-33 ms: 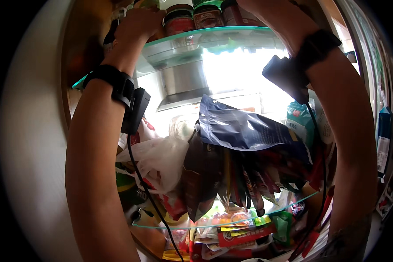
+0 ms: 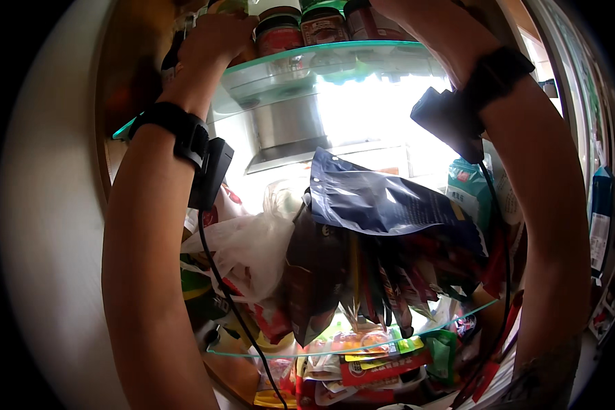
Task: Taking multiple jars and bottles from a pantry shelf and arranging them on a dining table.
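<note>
Plainly, we see the left hand [image 2: 219, 37] raised to the upper glass shelf [image 2: 362, 46], its back toward us, just beside a dark-lidded red jar [image 2: 279, 38]; 2 more jars [image 2: 324, 30] stand to that jar's right. The hand's fingers seem bent, yet we cannot tell whether they grip anything. The upper edge cuts off much of the right hand [image 2: 406, 11], so we cannot make out its fingers either. Glare washes out the area below the shelf.
</note>
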Tool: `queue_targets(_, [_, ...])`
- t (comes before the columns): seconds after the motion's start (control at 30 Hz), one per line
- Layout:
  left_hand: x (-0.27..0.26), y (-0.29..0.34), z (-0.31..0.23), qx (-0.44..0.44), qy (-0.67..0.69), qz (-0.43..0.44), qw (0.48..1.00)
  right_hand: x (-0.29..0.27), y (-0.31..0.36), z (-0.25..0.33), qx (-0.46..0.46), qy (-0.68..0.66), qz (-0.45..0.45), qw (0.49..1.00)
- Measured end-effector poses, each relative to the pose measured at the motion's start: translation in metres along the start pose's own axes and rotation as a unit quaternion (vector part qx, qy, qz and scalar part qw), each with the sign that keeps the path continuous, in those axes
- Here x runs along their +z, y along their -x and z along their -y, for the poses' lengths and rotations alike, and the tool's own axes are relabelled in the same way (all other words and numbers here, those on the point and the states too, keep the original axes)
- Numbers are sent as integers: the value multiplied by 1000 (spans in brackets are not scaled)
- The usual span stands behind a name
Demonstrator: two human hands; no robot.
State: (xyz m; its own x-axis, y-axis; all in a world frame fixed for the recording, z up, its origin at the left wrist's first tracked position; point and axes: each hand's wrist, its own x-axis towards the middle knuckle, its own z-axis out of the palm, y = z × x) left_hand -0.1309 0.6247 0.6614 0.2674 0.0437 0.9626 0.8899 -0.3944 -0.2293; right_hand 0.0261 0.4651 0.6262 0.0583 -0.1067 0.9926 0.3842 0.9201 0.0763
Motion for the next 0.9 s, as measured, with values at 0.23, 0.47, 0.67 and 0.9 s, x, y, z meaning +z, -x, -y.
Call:
queue_targets(0.23, [-3,-1,-2,-29,-43,-16,999,-14,9,11,1,-3,22,1000])
queue_targets(0.47, [3,-3,0,-93,110,-60,988,-28,18,12,31,-57,34,997])
queue_targets(0.67, [14,-13,12,-95,124,-70,985,-36,19,11,33,-56,26,998])
queue_targets(0.9, [-17,17,-19,-128,239,-124,955,-50,31,25,59,-47,81,994])
